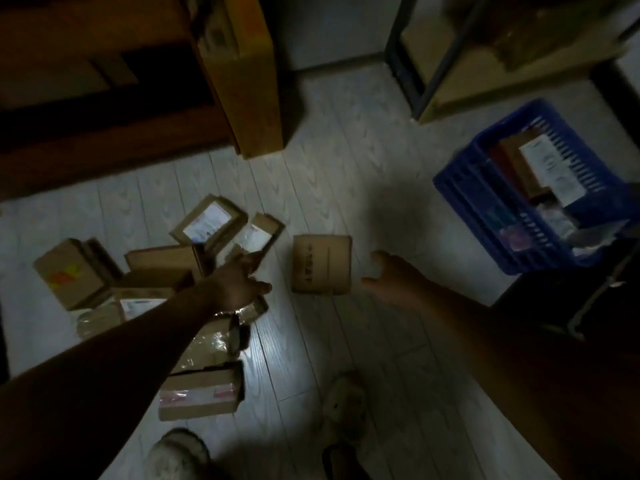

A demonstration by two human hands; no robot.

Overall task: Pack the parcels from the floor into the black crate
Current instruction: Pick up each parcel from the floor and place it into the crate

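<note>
A plain cardboard parcel (322,264) lies alone on the pale plank floor between my two hands. My left hand (239,282) reaches out to its left, fingers apart, over a heap of several cardboard parcels (166,268), some with white labels. My right hand (398,277) hangs open just right of the lone parcel, not touching it. A blue slatted crate (485,188) at the right holds several parcels. No black crate is visible in this dim view.
A tall cardboard box (249,84) leans against dark wooden furniture at the upper left. A metal shelf frame (412,64) stands at the upper right. My feet in light slippers (180,452) are at the bottom. A taped parcel (201,393) lies near them.
</note>
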